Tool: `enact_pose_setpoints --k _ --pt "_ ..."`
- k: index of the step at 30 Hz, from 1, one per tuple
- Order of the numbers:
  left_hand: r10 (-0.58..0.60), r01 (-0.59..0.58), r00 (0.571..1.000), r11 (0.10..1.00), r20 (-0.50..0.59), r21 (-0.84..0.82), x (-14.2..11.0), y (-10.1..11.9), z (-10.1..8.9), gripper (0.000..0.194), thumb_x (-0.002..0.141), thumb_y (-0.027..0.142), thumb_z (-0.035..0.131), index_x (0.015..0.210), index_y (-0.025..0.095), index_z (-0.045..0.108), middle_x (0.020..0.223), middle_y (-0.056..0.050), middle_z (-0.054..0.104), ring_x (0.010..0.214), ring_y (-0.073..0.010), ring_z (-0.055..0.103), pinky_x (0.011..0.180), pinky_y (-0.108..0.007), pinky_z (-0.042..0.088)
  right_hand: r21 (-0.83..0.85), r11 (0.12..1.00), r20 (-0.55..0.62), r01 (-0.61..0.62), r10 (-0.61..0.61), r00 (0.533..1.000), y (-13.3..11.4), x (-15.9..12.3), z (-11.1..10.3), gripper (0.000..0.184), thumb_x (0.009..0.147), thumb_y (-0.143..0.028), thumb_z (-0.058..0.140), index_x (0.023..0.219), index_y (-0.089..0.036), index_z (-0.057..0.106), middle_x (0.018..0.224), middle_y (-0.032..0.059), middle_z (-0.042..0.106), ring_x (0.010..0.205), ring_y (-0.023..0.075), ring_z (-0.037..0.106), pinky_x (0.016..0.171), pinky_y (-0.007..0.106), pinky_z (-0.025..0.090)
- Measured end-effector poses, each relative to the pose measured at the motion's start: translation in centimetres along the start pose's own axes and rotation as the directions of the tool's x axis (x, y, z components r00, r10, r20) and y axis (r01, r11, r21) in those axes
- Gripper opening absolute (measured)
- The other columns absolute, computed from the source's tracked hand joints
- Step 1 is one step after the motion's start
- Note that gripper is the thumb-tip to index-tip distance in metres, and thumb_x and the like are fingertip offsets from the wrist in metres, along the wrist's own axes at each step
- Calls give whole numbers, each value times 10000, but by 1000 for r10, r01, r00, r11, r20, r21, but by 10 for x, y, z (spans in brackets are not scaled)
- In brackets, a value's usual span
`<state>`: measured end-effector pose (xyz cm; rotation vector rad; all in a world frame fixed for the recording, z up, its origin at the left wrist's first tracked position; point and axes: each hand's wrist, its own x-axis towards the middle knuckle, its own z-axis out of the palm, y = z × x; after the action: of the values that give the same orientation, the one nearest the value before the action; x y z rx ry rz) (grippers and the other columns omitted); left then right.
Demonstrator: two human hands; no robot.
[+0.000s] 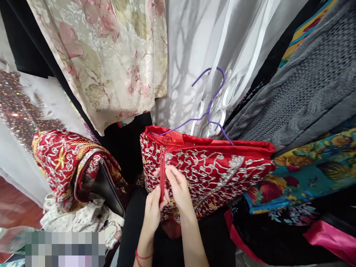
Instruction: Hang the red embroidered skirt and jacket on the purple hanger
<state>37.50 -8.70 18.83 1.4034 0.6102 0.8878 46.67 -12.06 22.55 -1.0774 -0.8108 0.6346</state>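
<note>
Red embroidered garment (205, 174) with silver and gold scrollwork sits upright in front of the person's dark-clothed lap, a purple hanger (208, 111) in its open top. Both hands meet near its left side: the left hand (154, 202) and right hand (176, 181) pinch a narrow red zipper strip (162, 174). Around it hang a floral cream cloth (111, 55), white curtain (186, 44) and grey cable knit (300, 81); a folded red embroidered bundle (66, 163) lies to the left.
</note>
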Motion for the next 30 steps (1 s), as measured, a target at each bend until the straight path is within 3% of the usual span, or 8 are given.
enact_pose_setpoints --k 4,7,11,16,19,21,27,30 --pt "-114 114 993 993 -10 -32 -5 -8 -3 617 775 733 627 601 141 628 573 -13 541 537 -108 487 535 -232 463 198 975 11 -96 96 995 28 -25 -7 289 905 -494 638 986 -222 695 746 21 706 524 109 532 543 236 478" --pt "-122 122 991 992 -46 3 -11 -22 -8 540 722 654 735 932 157 765 887 -84 716 819 -201 670 794 -322 573 175 983 -26 -57 63 998 37 -32 -11 306 913 -506 621 929 -216 716 746 34 711 619 140 604 646 266 539" --pt "-91 90 996 989 3 117 -16 -28 -13 537 798 581 706 1162 187 732 1098 -120 720 1033 -256 665 951 -381 541 125 988 42 -85 80 996 35 -29 -15 310 941 -482 584 934 -226 759 797 41 715 634 135 600 613 247 516" --pt "-212 197 966 974 149 109 -17 -16 -19 569 888 674 531 993 146 717 918 -94 684 845 -205 642 794 -329 553 43 976 184 -215 204 961 37 -26 -17 362 909 -526 601 929 -214 785 858 51 705 502 71 467 352 169 257" --pt "-189 157 970 968 154 197 -16 -10 -25 604 876 712 508 752 145 677 791 -76 643 766 -188 603 733 -309 529 67 977 207 -204 187 960 39 -26 -15 323 896 -503 624 907 -219 779 957 54 694 548 73 507 365 163 309" --pt "-132 93 981 964 145 249 -15 -7 -28 562 891 675 518 777 154 696 768 -63 643 740 -180 592 711 -297 519 99 978 204 -186 163 965 38 -27 -14 281 896 -477 634 919 -228 762 990 46 686 553 72 506 391 168 362" --pt "54 -121 977 936 206 329 -6 5 -35 381 1007 435 455 1120 179 713 937 -81 712 833 -188 641 803 -297 529 74 997 -49 -32 36 998 32 -34 -17 231 911 -435 639 873 -219 711 966 49 695 796 150 633 691 253 536" --pt "151 -176 983 924 100 340 -2 4 -37 368 1016 415 444 1158 191 698 1054 -93 708 961 -200 652 914 -318 518 94 995 -184 -25 42 982 35 -36 -22 240 925 -453 624 907 -218 672 787 14 657 751 149 617 767 281 526"
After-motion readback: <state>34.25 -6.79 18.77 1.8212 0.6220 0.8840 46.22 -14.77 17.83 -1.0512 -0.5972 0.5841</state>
